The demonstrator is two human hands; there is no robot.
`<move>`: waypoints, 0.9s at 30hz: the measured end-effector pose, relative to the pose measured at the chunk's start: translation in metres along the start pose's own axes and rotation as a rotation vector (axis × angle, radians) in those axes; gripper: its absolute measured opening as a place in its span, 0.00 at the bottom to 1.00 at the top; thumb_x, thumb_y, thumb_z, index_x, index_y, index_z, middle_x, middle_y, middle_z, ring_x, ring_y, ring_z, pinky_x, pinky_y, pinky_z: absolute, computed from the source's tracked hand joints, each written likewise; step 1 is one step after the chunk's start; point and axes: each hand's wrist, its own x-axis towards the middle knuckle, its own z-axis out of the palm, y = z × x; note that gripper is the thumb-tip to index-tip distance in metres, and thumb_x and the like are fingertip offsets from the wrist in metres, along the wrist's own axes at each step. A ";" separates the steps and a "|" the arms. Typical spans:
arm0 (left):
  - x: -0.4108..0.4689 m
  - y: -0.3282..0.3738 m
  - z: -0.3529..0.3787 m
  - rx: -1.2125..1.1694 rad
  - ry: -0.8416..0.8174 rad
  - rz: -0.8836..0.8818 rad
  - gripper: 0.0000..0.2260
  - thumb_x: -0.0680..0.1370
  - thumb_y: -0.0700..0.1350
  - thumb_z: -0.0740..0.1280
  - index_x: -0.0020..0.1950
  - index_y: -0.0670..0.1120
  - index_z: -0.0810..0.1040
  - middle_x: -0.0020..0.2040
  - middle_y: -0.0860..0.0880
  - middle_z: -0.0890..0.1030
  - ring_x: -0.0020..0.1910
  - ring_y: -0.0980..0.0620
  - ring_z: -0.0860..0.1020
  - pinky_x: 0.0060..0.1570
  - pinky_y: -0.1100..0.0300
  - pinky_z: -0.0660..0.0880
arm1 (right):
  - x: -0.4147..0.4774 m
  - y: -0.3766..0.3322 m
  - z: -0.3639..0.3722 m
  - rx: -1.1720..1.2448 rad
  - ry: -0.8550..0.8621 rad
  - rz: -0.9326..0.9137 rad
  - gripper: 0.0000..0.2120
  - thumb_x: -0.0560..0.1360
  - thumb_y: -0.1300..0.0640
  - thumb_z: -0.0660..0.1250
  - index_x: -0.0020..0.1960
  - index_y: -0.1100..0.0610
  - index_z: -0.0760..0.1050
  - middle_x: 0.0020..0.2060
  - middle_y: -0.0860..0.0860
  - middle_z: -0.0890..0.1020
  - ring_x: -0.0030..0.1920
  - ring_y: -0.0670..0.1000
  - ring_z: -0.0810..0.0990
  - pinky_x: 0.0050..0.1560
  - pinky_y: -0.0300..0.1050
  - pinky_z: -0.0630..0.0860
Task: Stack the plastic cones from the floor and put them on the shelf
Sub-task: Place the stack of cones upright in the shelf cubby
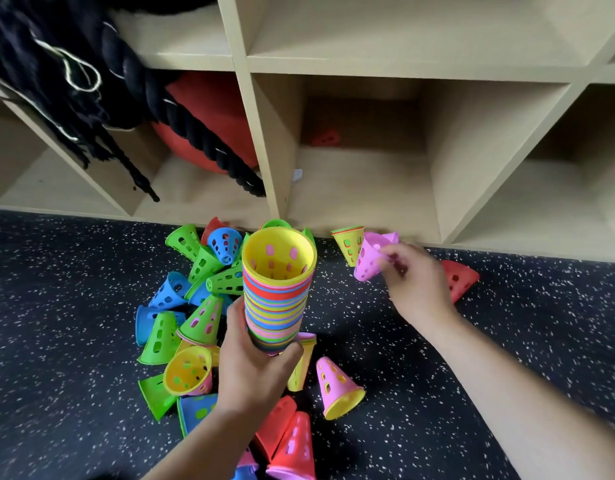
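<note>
Mid-stacking: left hand [250, 372] grips the tall nested stack of coloured plastic cones [278, 292] at frame centre; right hand [415, 285] pinches a pink perforated plastic cone [368, 259], which next needs dropping into the stack's open top.

A gym or sports storeroom: speckled rubber floor [74, 289], cubby shelf [257, 140] holding battle rope [195, 126] and red ball [202, 143].

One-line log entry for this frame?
left hand holds cone stack | right hand grips pink cone | loose cones on floor

Tall multicoloured cone stack [277, 299], upright.
</note>
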 end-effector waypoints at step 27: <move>0.032 0.039 -0.045 -0.089 0.054 0.130 0.38 0.61 0.43 0.77 0.66 0.64 0.70 0.52 0.61 0.83 0.45 0.58 0.84 0.47 0.59 0.81 | -0.012 -0.137 -0.037 -0.073 0.248 -0.903 0.28 0.75 0.68 0.67 0.73 0.60 0.66 0.62 0.60 0.78 0.66 0.55 0.77 0.62 0.53 0.77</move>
